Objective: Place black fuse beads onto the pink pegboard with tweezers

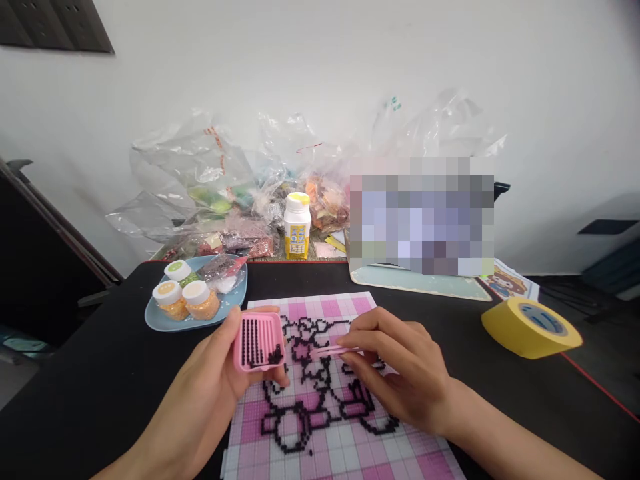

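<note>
My left hand grips a small pink ridged bead tray by its sides, tilted toward me. Black beads line several of its grooves, with a loose clump in the lower right corner. Pinched between the fingers of my right hand are pink tweezers, their tips pointing left over the pegboard. Below both hands lies the pink and white checked pegboard, bearing a black bead outline of a figure. My right hand covers part of that outline.
A blue plate at the left holds jars of beads and a small bag. Behind stand a white-and-yellow bottle and plastic bags of beads. Yellow tape sits at the right, near a pale board and a blurred-out area.
</note>
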Demonstrator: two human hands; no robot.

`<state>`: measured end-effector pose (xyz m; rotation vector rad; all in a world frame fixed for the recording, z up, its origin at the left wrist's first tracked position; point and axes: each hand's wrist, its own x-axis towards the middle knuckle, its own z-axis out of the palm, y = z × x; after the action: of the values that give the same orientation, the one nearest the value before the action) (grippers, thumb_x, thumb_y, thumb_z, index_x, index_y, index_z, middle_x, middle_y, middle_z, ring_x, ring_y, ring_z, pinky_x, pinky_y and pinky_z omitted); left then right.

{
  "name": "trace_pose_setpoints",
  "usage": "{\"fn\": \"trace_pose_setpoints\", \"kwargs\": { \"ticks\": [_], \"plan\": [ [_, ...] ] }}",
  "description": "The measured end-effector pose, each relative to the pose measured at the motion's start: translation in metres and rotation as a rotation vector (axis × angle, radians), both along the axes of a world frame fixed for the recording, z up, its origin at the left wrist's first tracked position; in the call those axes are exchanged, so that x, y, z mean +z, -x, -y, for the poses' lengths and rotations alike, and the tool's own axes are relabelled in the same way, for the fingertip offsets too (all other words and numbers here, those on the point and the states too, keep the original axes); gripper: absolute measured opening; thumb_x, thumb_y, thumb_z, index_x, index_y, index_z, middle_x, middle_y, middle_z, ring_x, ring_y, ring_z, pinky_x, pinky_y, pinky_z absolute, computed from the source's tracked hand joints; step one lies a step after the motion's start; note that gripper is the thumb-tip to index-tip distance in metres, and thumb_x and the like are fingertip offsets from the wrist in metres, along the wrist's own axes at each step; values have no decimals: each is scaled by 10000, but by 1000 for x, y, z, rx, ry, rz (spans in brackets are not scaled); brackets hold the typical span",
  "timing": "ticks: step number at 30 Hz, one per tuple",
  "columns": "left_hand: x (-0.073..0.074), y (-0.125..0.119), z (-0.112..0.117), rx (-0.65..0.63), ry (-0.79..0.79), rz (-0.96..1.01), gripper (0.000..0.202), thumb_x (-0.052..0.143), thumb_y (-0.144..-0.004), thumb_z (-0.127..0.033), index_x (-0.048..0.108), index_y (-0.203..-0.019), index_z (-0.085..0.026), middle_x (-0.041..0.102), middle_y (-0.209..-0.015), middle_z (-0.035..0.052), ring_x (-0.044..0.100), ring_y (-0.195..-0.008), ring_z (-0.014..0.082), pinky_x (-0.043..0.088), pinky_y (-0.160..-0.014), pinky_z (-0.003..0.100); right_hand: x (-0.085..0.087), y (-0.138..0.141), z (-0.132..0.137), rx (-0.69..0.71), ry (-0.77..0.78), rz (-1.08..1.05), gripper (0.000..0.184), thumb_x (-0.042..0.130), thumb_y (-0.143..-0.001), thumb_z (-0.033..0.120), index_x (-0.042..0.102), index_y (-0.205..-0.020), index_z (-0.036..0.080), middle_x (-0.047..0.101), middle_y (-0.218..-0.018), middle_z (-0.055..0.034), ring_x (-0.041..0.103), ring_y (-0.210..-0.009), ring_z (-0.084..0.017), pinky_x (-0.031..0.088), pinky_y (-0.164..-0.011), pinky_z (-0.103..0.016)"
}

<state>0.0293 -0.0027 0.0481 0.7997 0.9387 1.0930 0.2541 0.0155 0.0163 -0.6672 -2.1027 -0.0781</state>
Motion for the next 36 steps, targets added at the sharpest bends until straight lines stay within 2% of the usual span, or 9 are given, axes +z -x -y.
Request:
{"fn": "trace_pose_setpoints", "kwargs": {
  "ticks": [5,10,15,22,29,36],
  "plan": [
    [2,-1,0,88,24,70,204,641,-892,-364,752,-820,-209,699,-856,50,597,-761,222,623,-682,420,-3,-3,-2,54,105,82,73,548,-953,143,615,-983,140,616,-818,-38,574,-682,-110,415,-518,-208],
    [-1,-1,0,73,22,48,257,603,-916,-373,752,-814,-191,683,-813,55,586,-760,221,636,-707,451,-4,-4,-2,66,156,153,102,513,-977,180,611,-973,153,625,-803,-32,570,-650,-113,403,-503,-220],
    [-4,1,-1,54,26,29,287,570,-933,-375,761,-861,-173,719,-911,90,594,-867,261,632,-760,498,-4,-3,-2,65,160,170,108,502,-983,187,605,-974,156,631,-807,-32,573,-651,-114,404,-504,-224],
    [-5,3,0,-7,30,36,307,563,-938,-389,769,-889,-166,737,-911,91,614,-893,268,624,-799,493,-5,-2,-2,77,161,166,93,509,-982,190,597,-981,159,632,-817,-36,581,-667,-119,404,-513,-226],
    [-5,3,0,-28,47,58,298,580,-929,-397,760,-839,-178,724,-833,61,628,-805,230,625,-765,432,-5,-1,-1,106,182,191,96,506,-984,194,594,-967,160,633,-810,-31,579,-674,-122,381,-508,-234],
    [-4,2,0,-22,60,56,295,601,-913,-403,764,-834,-170,725,-829,79,631,-799,248,617,-782,488,-5,-1,-2,100,169,191,116,494,-990,200,598,-963,156,637,-809,-35,591,-687,-126,402,-513,-234]
  ]
}}
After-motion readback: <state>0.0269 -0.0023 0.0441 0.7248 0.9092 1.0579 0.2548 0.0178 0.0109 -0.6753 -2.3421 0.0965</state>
